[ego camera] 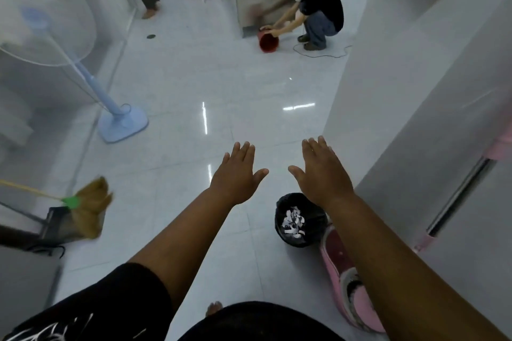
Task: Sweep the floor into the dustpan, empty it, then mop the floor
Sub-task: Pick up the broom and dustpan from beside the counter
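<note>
We look from head height, forward and steeply down across the glossy floor (194, 97). Our left hand (238, 174) and right hand (321, 171) are near, low in the wide view. A crouching person (318, 11) is far ahead.

The glossy white tiled floor (194, 86) carries a blue fan base (123, 124) at the left. Nearer, a broom (88, 207) rests against a dark dustpan (55, 225). At the right stands a black-lined bin (300, 220) holding paper scraps (293, 223). A tilted red bucket (268, 41) sits far off.
</note>
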A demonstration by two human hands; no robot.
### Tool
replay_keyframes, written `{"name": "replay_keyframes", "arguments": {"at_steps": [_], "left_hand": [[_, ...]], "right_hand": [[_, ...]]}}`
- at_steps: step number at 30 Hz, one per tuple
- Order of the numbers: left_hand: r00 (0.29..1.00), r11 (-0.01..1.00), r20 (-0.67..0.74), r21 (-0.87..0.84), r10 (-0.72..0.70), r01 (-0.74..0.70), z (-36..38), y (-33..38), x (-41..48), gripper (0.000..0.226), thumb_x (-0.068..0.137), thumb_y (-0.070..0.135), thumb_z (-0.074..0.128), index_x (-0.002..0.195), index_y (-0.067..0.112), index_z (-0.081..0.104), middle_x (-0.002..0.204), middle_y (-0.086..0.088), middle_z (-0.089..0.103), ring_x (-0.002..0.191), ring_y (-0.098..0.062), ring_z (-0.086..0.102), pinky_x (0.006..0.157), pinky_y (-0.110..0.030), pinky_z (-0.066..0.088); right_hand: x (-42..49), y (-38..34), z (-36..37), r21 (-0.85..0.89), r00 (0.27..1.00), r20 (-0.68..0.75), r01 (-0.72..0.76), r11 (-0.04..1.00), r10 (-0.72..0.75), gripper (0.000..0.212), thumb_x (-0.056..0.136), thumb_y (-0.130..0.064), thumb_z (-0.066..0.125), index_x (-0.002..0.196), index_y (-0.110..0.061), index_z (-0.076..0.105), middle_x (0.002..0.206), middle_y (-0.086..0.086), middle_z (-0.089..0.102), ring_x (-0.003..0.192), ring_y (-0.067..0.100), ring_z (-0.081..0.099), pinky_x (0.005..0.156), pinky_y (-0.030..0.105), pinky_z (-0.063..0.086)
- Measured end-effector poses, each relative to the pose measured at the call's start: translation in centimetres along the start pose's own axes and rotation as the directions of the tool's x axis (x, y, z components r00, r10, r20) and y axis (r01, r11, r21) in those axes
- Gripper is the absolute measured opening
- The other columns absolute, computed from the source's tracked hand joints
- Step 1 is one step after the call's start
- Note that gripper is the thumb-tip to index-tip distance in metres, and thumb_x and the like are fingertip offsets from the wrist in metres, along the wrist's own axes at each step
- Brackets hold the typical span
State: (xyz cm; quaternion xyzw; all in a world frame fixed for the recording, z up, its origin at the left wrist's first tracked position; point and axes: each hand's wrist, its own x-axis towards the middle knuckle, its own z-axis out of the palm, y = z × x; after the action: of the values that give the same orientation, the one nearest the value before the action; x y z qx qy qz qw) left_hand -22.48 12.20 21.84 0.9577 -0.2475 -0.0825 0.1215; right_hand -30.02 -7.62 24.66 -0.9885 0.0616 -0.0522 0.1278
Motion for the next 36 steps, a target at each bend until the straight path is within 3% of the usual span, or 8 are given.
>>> {"name": "replay_keyframes", "arguments": {"at_steps": [8,19,26,30,36], "left_hand": [[0.962,0.964,-0.073,-0.063,-0.263,0.259,-3.8,-16.9,-6.7,0.075,0.099,0.057,0.027,0.154,0.01,0.006,0.163,-0.005,0.001,0.15,-0.023,-0.006,0.121,-0.041,0.004],[0.806,0.812,-0.115,-0.151,-0.581,0.564,-6.8,-34.6,-15.7,0.075,0.098,0.057,0.029,0.154,0.012,0.008,0.163,-0.003,0.002,0.15,-0.021,-0.006,0.122,-0.041,0.008],[0.705,0.711,-0.11,-0.198,-0.701,0.675,-7.7,-40.9,-17.4,0.074,0.098,0.057,0.032,0.154,0.013,0.012,0.163,-0.002,0.004,0.15,-0.021,-0.003,0.122,-0.043,0.01],[0.618,0.628,-0.121,-0.212,-0.777,0.749,-8.9,-45.7,-16.3,0.074,0.098,0.056,0.03,0.154,0.011,0.009,0.163,-0.003,0.003,0.15,-0.022,-0.006,0.122,-0.044,0.005],[0.5,0.517,-0.131,-0.223,-0.856,0.827,-11.4,-51.0,-14.0,0.075,0.098,0.057,0.029,0.154,0.012,0.008,0.163,-0.004,0.001,0.15,-0.022,-0.005,0.122,-0.044,0.006]], "right_hand": [[5.4,-16.7,4.9,0.032,0.967,0.068,0.243,0.969,-0.245,0.07,0.098,-0.047,0.044,0.151,-0.004,0.024,0.158,0.012,0.025,0.15,0.027,0.007,0.121,0.036,0.009],[10.9,-36.8,11.5,0.07,0.837,0.145,0.524,0.849,-0.528,0.07,0.098,-0.046,0.045,0.151,-0.004,0.024,0.157,0.012,0.027,0.149,0.028,0.009,0.119,0.036,0.011],[15.3,-44.3,14.7,0.098,0.737,0.192,0.643,0.76,-0.648,0.069,0.097,-0.045,0.048,0.148,-0.003,0.028,0.153,0.013,0.033,0.148,0.03,0.013,0.118,0.038,0.017],[19.9,-49.5,17.0,0.138,0.636,0.195,0.736,0.663,-0.747,0.067,0.096,-0.044,0.049,0.146,-0.002,0.032,0.148,0.013,0.039,0.146,0.032,0.018,0.116,0.039,0.021],[27.1,-56.0,19.4,0.18,0.497,0.219,0.825,0.536,-0.84,0.07,0.098,-0.046,0.045,0.15,-0.003,0.026,0.155,0.013,0.031,0.148,0.03,0.013,0.119,0.038,0.016]]}}
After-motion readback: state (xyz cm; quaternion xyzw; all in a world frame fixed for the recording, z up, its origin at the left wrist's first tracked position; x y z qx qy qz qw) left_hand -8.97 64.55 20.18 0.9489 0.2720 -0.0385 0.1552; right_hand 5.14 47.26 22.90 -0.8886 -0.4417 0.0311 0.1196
